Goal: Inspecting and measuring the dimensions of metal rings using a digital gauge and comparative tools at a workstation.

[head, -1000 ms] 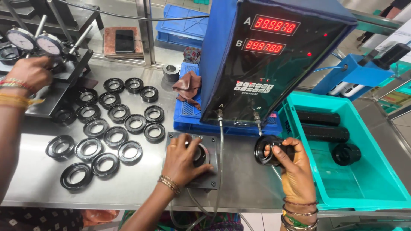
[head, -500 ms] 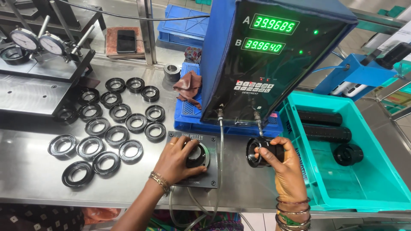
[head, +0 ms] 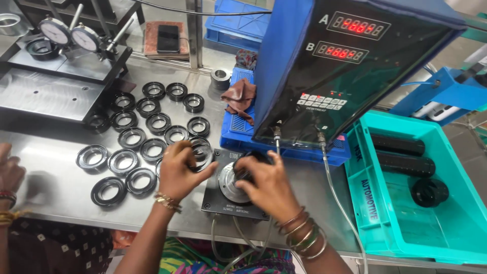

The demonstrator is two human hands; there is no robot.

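At the near edge of the steel surface, the right hand lies over the round metal gauge head on its flat black base plate. Its grip is curled on a dark ring-shaped part on top of the gauge head; the part is mostly hidden by the fingers, so I cannot tell how tight the hold is. The left hand is just beside it, at the left edge of the base plate. Its fingers are bent together over the nearest black rubber ring, but the motion blur does not show if they clamp it.

To the left, the group of black rings lies in rows, and between them and the near edge there is an open strip of bare steel. At the far left edge another person's hand with bangles rests on the surface.

To the right, the turquoise plastic bin stands just beside the base plate and holds black cylindrical parts.

Behind the hands rises the blue display box with red digits, standing on a blue crate. Two thin cables hang from it over the near edge. Farther left is the black stand with two dial gauges.
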